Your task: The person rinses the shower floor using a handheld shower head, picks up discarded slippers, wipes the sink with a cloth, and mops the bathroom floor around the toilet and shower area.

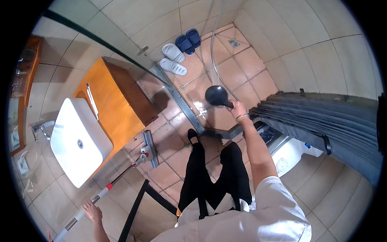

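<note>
In my right hand [237, 109] is the handle of a black shower head [217, 95], and water sprays from it onto the tiled shower floor [219, 119]. A metal shower hose [212, 50] runs down the wall and curves towards that hand. At the lower left, my left hand [93, 211] has its fingers around the pole of a flat squeeze mop [102, 193]. The mop's long grey head [150, 148] rests on the floor tiles beside the vanity cabinet. Exactly how tightly the left fingers close is hard to see.
A dark stone curb [183, 104] borders the shower. White slippers [173, 66] and navy slippers [188, 41] lie by the wall, near a floor drain [233, 43]. Left stand a white basin [77, 142] and orange wooden vanity [118, 106]; right hangs a grey curtain [314, 113].
</note>
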The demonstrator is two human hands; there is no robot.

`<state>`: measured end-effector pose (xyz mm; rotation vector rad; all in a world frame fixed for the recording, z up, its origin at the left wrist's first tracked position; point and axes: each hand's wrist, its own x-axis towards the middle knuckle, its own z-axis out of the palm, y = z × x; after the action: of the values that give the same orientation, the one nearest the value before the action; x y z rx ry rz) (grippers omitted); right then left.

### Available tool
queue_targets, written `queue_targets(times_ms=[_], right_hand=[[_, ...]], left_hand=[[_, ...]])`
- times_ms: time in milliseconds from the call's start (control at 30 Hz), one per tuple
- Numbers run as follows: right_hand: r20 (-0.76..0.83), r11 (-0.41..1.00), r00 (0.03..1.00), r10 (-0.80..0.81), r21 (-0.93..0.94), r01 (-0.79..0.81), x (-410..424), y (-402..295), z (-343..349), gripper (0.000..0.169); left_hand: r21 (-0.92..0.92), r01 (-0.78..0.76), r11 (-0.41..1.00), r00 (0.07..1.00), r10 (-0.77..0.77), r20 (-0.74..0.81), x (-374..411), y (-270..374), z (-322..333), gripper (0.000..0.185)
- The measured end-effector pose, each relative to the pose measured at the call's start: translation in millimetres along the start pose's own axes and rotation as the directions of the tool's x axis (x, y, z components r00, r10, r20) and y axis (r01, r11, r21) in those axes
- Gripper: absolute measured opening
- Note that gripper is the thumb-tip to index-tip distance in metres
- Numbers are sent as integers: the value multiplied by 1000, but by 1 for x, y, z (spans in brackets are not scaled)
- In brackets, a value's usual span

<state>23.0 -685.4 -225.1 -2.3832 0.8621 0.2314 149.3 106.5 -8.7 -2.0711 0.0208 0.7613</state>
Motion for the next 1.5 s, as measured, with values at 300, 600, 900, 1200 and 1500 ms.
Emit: queue_targets(times_ms=[300, 600, 900, 1200, 1500], right_hand=[[-119, 450, 917, 382, 890, -72, 30, 17, -77, 16], [-359, 470, 805, 472, 875, 115, 11, 42, -140, 33], [-343, 454, 754, 560, 888, 67, 34, 89, -168, 14], [-307, 520, 766, 565, 853, -41, 47, 123, -194, 10], [-317, 573, 770, 553, 816, -75, 84, 159, -175, 2]], left_hand=[[-564, -635, 528, 707, 692, -148, -1, 150, -53, 30], [-672, 0, -741, 174, 661, -730, -179, 526, -536, 36], [-799, -127, -588, -98, 809, -579, -217, 647, -644, 26], [-950, -36, -310, -380, 883, -274, -215, 700, -692, 25], [-903, 132, -409, -41, 908, -417, -203, 733, -686, 22]])
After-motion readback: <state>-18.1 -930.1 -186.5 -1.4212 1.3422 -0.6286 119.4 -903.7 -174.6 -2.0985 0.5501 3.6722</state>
